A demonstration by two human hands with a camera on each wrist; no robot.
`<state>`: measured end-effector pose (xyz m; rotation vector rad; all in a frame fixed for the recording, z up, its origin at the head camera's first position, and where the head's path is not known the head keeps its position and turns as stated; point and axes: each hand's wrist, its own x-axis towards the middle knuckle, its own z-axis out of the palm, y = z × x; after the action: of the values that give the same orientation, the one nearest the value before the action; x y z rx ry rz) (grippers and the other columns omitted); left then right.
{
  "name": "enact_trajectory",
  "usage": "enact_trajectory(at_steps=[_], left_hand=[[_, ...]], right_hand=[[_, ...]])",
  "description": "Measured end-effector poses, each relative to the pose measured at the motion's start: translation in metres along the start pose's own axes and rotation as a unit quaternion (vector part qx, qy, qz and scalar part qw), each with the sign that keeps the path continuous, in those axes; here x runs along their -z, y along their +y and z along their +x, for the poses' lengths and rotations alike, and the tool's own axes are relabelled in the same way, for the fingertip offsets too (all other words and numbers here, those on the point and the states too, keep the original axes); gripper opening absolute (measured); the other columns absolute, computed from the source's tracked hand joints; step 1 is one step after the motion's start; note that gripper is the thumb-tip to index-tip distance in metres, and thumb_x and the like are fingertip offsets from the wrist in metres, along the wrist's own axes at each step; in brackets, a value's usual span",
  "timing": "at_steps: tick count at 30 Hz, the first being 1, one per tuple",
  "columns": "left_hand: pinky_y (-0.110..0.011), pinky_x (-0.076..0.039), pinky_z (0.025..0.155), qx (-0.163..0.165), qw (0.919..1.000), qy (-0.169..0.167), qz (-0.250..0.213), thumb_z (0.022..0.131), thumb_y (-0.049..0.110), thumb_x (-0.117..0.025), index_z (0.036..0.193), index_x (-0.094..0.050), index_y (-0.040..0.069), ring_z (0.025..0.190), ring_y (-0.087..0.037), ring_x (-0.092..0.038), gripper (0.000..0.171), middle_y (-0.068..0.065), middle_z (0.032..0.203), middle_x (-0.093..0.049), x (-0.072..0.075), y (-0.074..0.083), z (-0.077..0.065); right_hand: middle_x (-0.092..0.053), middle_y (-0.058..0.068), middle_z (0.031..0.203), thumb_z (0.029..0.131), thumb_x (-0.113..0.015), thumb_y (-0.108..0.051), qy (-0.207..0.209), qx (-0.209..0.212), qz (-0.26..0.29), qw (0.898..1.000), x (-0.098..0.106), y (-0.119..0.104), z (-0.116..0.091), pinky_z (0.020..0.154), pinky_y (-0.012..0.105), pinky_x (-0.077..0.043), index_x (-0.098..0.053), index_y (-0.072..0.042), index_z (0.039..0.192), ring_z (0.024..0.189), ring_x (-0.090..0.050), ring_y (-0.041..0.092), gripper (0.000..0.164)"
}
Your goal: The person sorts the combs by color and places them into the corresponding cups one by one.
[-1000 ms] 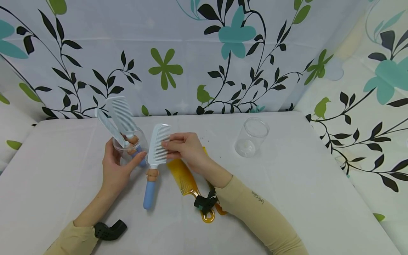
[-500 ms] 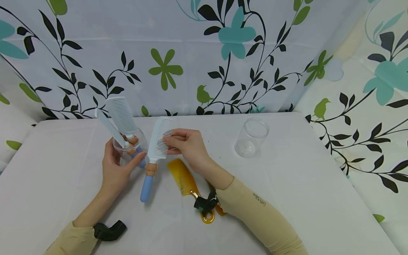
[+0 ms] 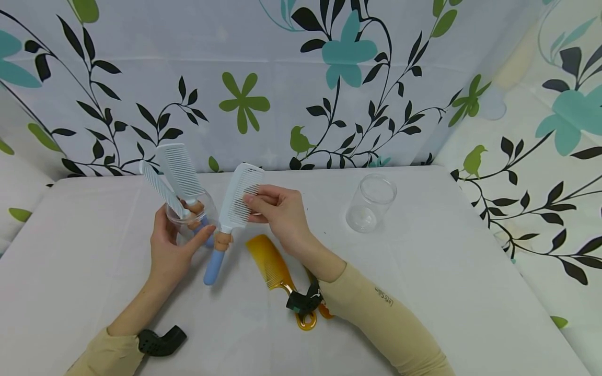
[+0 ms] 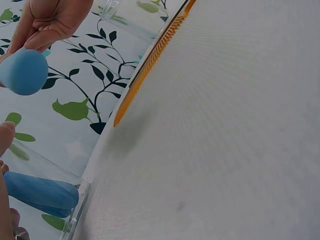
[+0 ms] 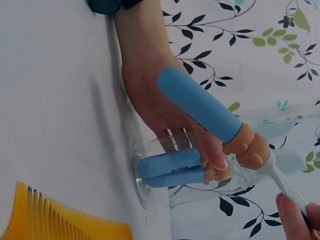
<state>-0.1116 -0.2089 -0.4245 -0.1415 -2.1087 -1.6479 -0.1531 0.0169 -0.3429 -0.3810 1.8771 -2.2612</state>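
My right hand (image 3: 284,211) pinches a pale blue comb (image 3: 237,196) by its toothed head, with the blue handle (image 5: 200,105) hanging down and to the left. In the right wrist view that handle is off the table, close by the glass. My left hand (image 3: 171,248) is wrapped round a clear glass (image 5: 145,192) standing on the table at the left. Inside the glass two similar combs (image 3: 181,169) stand handles down, heads leaning out over the rim; their blue handles (image 5: 172,167) show through the wall. An amber comb (image 3: 270,261) lies below my right hand.
A second clear glass (image 3: 371,203) stands at the back right of the white table (image 3: 423,292). More amber comb pieces show partly under my right forearm and its black wrist device (image 3: 303,300). A patterned cloth (image 3: 244,99) hangs behind the table.
My right hand has raised the pale blue comb slightly, up and away from me, and its handle has swung a little left. My left hand and the glass have stayed put.
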Motion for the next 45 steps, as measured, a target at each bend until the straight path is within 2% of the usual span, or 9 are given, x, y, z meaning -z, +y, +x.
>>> enact_trajectory(at_steps=[8,17,26,35,45], left_hand=[[-0.023,-0.031,0.116,-0.010,0.9999,0.004,-0.001,0.078,-0.009,-0.076,0.150,-0.035,0.012,0.133,-0.010,-0.045,0.085,0.006,0.139,-0.049,0.001,0.000,0.000],[-0.022,-0.031,0.115,-0.004,0.9999,0.009,-0.010,0.079,-0.009,-0.076,0.149,-0.036,0.012,0.132,-0.011,-0.045,0.083,0.006,0.138,-0.050,0.000,-0.001,0.000],[-0.028,-0.028,0.119,0.013,0.9999,0.006,-0.004,0.080,-0.007,-0.075,0.150,-0.035,0.013,0.136,-0.011,-0.042,0.083,0.005,0.141,-0.048,0.000,0.000,-0.001],[-0.018,-0.033,0.112,-0.017,0.9998,0.010,-0.004,0.079,-0.013,-0.074,0.148,-0.036,0.007,0.131,-0.009,-0.045,0.082,0.008,0.136,-0.049,0.001,0.001,-0.001],[-0.015,-0.032,0.113,-0.017,0.9998,0.007,0.003,0.080,-0.015,-0.071,0.148,-0.035,0.003,0.131,-0.007,-0.045,0.078,0.011,0.137,-0.047,0.001,-0.001,-0.001]], right_hand=[[-0.072,0.023,0.108,0.095,-0.066,-0.005,0.010,0.036,0.009,0.999,-0.001,-0.003,-0.001,0.080,0.036,-0.060,-0.067,0.008,0.117,0.091,-0.075,0.025,0.026],[-0.071,0.025,0.111,0.094,-0.066,-0.005,0.019,0.064,0.004,0.998,-0.002,-0.007,-0.002,0.079,0.034,-0.060,-0.067,0.008,0.119,0.097,-0.073,0.032,0.028],[-0.071,0.024,0.112,0.094,-0.066,-0.003,0.016,0.118,-0.015,0.993,-0.001,-0.012,-0.003,0.079,0.034,-0.060,-0.067,0.008,0.119,0.098,-0.073,0.027,0.027],[-0.070,0.027,0.112,0.093,-0.066,0.000,0.016,0.156,-0.016,0.988,-0.003,-0.018,-0.003,0.079,0.036,-0.060,-0.067,0.010,0.120,0.098,-0.073,0.028,0.029],[-0.069,0.029,0.113,0.093,-0.065,0.003,0.015,0.183,-0.012,0.983,-0.005,-0.021,-0.003,0.079,0.036,-0.060,-0.065,0.012,0.121,0.100,-0.072,0.033,0.029]])
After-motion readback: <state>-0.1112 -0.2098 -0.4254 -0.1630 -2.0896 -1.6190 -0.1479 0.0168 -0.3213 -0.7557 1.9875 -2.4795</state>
